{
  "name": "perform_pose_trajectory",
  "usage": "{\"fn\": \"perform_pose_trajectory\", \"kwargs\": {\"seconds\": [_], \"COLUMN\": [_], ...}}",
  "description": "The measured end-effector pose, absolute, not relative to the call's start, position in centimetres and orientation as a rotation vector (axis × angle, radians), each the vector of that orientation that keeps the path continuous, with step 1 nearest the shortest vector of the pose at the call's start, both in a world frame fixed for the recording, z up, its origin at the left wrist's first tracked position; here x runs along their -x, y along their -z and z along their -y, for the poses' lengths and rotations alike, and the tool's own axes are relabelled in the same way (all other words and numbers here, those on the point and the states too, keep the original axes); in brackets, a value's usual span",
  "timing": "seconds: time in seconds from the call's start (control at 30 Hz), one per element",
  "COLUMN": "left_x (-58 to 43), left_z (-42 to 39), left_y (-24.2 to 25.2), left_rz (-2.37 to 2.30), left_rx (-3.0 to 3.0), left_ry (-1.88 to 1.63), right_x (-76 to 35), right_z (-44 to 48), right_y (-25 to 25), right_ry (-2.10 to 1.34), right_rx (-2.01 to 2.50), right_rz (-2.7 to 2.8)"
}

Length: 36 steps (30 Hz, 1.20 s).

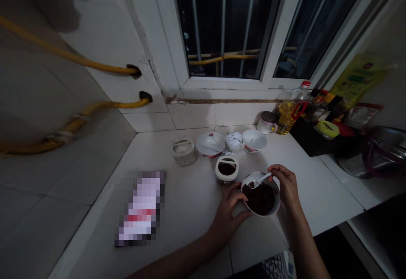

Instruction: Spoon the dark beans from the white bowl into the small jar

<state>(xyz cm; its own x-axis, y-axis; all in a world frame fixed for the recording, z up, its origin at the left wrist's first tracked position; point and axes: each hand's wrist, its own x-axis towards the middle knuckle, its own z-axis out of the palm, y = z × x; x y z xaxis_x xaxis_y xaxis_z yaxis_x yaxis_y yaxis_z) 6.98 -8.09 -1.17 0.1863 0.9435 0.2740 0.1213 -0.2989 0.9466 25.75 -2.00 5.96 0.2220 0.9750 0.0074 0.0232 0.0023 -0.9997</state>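
Observation:
My left hand (230, 213) grips the side of a white bowl (275, 207) filled with a dark, sticky-looking food (260, 198). My right hand (285, 184) holds a small white plastic spoon (260, 180), its tip in the bowl with some dark food on it. Just beyond the bowl stands a small white lidless container (226, 169) holding similar dark food. It touches neither hand. The bowl's underside is hidden.
On the white counter (190, 211) are a pixelated packet (139, 209), a small lidded pot (184, 152), white bowls (254, 140) and a jar (266, 122). A cooking-oil bottle (290, 109) and a metal pot (380, 152) stand right; yellow pipes (95, 109) run left.

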Motion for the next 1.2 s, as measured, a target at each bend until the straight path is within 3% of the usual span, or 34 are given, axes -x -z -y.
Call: {"fn": "perform_pose_trajectory", "kwargs": {"seconds": [0.37, 0.7, 0.93, 1.2], "left_x": [-6.9, -7.0, -6.9, -6.9], "left_z": [8.0, 8.0, 8.0, 8.0], "left_y": [1.4, 1.4, 1.2, 1.5], "left_rz": [-1.055, -1.056, -1.061, -1.050], "left_rx": [-1.621, -1.623, -1.624, -1.638], "left_ry": [-1.226, -1.230, -1.220, -1.238], "right_x": [-24.4, -21.3, -25.1, -26.4], "right_z": [1.5, 1.7, 1.5, 1.8], "right_y": [-7.9, -8.4, -8.4, -6.8], "right_ry": [-0.937, -0.089, -0.132, -0.245], "right_rx": [1.286, 0.906, 1.101, 1.199], "right_rz": [1.234, 2.171, 1.875, 2.134]}}
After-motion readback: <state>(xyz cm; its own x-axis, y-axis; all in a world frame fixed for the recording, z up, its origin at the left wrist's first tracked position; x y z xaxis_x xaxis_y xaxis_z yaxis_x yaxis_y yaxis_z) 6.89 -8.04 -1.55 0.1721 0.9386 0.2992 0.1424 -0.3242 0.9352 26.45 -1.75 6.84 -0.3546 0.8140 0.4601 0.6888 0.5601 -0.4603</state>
